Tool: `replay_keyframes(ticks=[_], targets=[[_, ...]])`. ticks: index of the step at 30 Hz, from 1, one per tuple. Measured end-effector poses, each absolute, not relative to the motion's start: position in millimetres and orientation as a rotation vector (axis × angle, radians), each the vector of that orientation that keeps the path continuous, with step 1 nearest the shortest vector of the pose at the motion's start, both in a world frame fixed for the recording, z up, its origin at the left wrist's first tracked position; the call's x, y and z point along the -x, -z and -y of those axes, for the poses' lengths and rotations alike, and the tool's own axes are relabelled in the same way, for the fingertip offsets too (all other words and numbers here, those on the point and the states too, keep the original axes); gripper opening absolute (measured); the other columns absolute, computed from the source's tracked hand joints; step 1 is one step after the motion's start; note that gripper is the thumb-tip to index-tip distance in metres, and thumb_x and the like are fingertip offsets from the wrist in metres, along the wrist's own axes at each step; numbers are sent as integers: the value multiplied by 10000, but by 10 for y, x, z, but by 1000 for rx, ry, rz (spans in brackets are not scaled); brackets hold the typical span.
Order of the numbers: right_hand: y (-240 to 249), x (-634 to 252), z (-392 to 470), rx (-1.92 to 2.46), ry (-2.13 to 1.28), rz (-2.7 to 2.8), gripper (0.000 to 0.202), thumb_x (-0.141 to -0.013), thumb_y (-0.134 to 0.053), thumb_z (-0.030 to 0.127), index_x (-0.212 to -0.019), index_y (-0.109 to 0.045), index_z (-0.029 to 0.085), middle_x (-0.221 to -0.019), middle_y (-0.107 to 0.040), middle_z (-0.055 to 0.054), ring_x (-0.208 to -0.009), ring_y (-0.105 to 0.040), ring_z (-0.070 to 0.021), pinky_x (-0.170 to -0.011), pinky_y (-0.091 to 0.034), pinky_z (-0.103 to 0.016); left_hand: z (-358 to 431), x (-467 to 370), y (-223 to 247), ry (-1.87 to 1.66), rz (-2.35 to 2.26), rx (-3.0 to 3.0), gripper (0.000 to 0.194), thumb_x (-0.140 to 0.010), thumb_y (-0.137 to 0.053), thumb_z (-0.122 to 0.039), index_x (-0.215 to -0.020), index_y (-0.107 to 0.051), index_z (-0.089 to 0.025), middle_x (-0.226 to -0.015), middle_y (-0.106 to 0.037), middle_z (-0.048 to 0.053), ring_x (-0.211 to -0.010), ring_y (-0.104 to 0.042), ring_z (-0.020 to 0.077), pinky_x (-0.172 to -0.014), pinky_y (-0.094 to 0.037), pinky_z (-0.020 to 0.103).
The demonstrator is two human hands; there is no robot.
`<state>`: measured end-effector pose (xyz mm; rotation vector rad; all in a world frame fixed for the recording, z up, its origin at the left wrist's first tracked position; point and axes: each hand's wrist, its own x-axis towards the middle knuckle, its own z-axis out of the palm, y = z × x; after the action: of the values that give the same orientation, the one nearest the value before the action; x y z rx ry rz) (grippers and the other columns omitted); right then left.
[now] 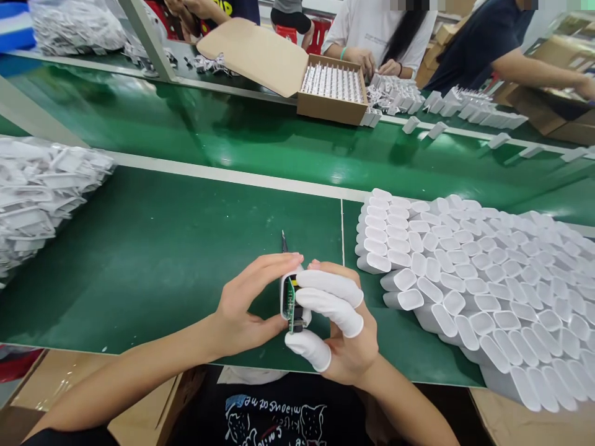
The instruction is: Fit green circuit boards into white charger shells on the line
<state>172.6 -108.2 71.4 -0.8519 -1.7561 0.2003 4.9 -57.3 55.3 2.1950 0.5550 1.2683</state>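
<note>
In front of me, a green circuit board (291, 303) with black and yellow parts sits partly inside a white plastic housing (283, 297). My left hand (248, 297) is closed round the housing, fingertips over its top and thumb against its lower side. My right hand (341, 316), with white covers on the thumb and two fingers, pinches the board and its parts from the right. Just beyond my fingers lies a dark pointed tool (284, 241) on the green bench, its near end hidden by my left hand.
Many white open-ended housings (465, 272) stand packed on the right. A heap of white plastic parts (37, 192) lies on the left. Past a pale rail (232, 178) runs a green conveyor belt (223, 136). Co-workers sit opposite, near a cardboard box (330, 110) of white pieces.
</note>
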Motion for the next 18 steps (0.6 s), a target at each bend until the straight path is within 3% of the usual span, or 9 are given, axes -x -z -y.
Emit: replay_keyframes(ticks=[4, 6, 8, 13, 18], targets=[[-625, -1721, 1098, 999, -352, 1730, 351, -886, -659, 232, -1219, -549, 240, -1357, -516, -118, -1326, -443, -263, -1118, -409, -496, 546, -71, -528, -1277, -585, -2220, 532, -877, -684, -223, -1381, -514, -223, -1203, -691, 124, -1133, -664, 238, -924, -614, 380], [-564, -1702, 1106, 1045, -693, 1582, 390, -897, -651, 255, -1262, -522, 300, -1495, -390, -86, -1362, -429, -261, -1127, -396, -510, 524, -93, -506, -1303, -640, -2245, 508, -874, -697, -241, -1355, -535, -231, -1182, -697, 112, -1112, -670, 236, -918, -611, 386], [-525, -1672, 1100, 974, -1098, 1309, 447, -902, -654, 277, -1304, -473, 350, -1523, -372, -58, -1330, -489, -231, -1094, -443, -468, 498, -116, -477, -1331, -708, -2263, 453, -885, -688, -255, -1318, -560, -222, -1157, -698, 109, -1085, -674, 227, -905, -612, 380], [-572, -1656, 1016, 843, -1667, 748, 478, -795, -766, 279, -1204, -520, 294, -1299, -601, -42, -1194, -592, -200, -1037, -480, -375, 438, -145, -412, -1381, -695, -2324, 408, -881, -685, -199, -1272, -575, -166, -1158, -683, 130, -1109, -678, 219, -935, -607, 360], [-629, -1739, 943, 799, -1908, 639, 488, -640, -840, 248, -1055, -585, 271, -1039, -670, 6, -1064, -627, -207, -932, -527, -343, 414, -149, -375, -1443, -459, -2418, 415, -890, -675, -193, -1280, -546, -133, -1124, -688, 123, -1213, -646, 257, -971, -609, 393]])
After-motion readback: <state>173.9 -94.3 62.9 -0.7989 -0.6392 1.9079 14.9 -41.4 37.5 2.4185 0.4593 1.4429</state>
